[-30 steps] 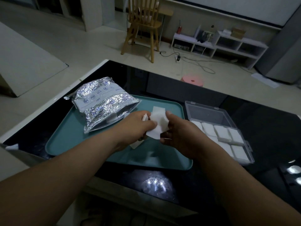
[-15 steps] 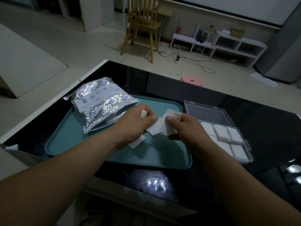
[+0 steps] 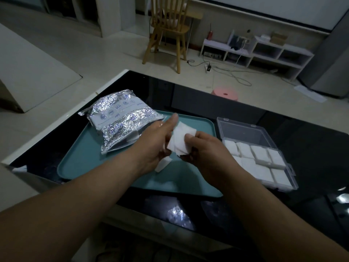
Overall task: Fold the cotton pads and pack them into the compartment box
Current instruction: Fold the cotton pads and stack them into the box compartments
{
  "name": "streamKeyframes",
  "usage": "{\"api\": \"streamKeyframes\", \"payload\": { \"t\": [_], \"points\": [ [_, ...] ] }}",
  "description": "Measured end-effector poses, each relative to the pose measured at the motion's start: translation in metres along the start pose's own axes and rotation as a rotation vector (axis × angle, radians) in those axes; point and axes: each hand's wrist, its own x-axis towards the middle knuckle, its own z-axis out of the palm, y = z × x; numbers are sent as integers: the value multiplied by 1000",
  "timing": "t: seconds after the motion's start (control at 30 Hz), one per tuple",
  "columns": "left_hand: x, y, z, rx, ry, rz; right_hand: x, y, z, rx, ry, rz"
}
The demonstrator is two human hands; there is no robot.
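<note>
While in left hand (image 3: pixel 152 146) and right hand (image 3: pixel 206 151), cotton pad (image 3: pixel 178 139) diagonal.

Both my forearms reach in from the near edge of the table (image 3: pixel 311 148) and meet over its middle. My left hand (image 3: pixel 154 142) grips the cotton pad (image 3: pixel 179 138), index finger straight; my right hand (image 3: pixel 206 148) pinches its other side, thumb on top.
</note>
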Motion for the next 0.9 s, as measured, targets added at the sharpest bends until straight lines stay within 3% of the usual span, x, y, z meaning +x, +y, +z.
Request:
{"api": "streamKeyframes", "payload": {
  "t": [0.13,0.33,0.43,0.5,0.57,0.7,0.9],
  "points": [
    [-14,4,8,-97,-234,-179,-4,0,3,-99,-9,-56],
    [-11,2,6,-187,-186,-256,-1,9,-2,-500,155,-220],
    [-5,1,-4,-191,-194,-289,-10,-5,-8,-712,-52,-387],
    [-8,4,-5,-189,-329,-322,-13,-8,-8,-834,-206,-404],
    [-11,2,-3,-183,-417,-325,-10,-2,-6,-864,-236,-408],
    [-10,-4,-1,-187,-381,-361,-10,-1,-8,-887,-129,-501],
    [-9,-8,1,-216,-332,-342,-10,4,-6,-989,-126,-532]
  ]
}}
